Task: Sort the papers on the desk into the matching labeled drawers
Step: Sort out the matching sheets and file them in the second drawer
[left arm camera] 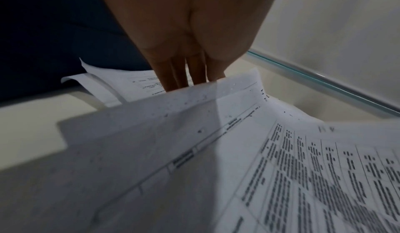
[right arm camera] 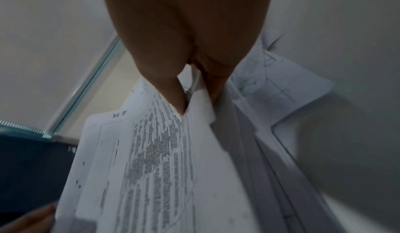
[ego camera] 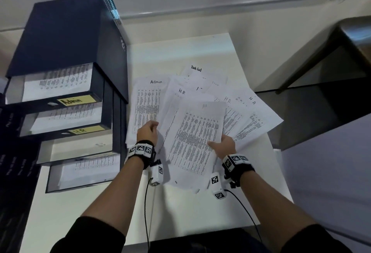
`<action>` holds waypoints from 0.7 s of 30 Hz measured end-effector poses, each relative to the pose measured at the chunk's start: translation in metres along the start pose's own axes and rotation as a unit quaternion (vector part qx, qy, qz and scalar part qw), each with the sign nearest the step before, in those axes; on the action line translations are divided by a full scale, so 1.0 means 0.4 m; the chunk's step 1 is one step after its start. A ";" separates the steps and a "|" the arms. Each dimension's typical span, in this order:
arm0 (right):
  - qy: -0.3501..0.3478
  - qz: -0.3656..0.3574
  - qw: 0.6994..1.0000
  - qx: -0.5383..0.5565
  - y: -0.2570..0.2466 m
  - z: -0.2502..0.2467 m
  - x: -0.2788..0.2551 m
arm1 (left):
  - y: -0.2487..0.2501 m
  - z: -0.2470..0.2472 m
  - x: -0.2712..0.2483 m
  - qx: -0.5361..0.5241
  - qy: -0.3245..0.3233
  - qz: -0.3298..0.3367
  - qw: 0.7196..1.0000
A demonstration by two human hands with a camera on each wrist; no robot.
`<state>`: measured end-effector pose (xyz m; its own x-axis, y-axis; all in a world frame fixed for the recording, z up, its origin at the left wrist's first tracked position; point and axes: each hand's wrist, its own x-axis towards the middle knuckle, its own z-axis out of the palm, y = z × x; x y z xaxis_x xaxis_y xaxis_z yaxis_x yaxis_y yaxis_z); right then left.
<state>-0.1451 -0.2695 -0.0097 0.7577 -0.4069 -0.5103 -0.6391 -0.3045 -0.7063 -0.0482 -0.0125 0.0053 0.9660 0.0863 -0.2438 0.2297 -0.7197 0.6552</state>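
Dim, cool indoor light falls from above, throwing soft shadows of the arms onto the desk (ego camera: 180, 208). The head view bends straight lines at its edges. Both wrist views are darker and smeared, with the print on the papers (left arm camera: 303, 168) blurred.

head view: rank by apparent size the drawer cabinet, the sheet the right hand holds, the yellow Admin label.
1. drawer cabinet, largest by far.
2. held sheet, pinched by the right hand; it is lifted toward the camera, so it looks bigger than it is.
3. Admin label, smallest.
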 end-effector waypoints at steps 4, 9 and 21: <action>-0.036 -0.036 0.998 -0.027 -0.033 0.035 0.003 | 0.003 0.009 -0.003 0.033 -0.019 -0.011 0.999; -0.066 -0.065 0.996 -0.016 -0.054 0.045 0.006 | 0.030 -0.003 0.000 0.094 -0.056 -0.053 0.993; -0.044 -0.057 0.975 0.212 -0.243 -0.065 0.047 | 0.186 -0.181 -0.050 -0.200 -0.075 0.084 0.973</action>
<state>-0.0723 -0.2700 0.0621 0.8409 -0.3094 -0.4440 -0.4523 0.0486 -0.8905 -0.0417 -0.0180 0.1106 0.9725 -0.1331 -0.1912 0.1267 -0.3868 0.9134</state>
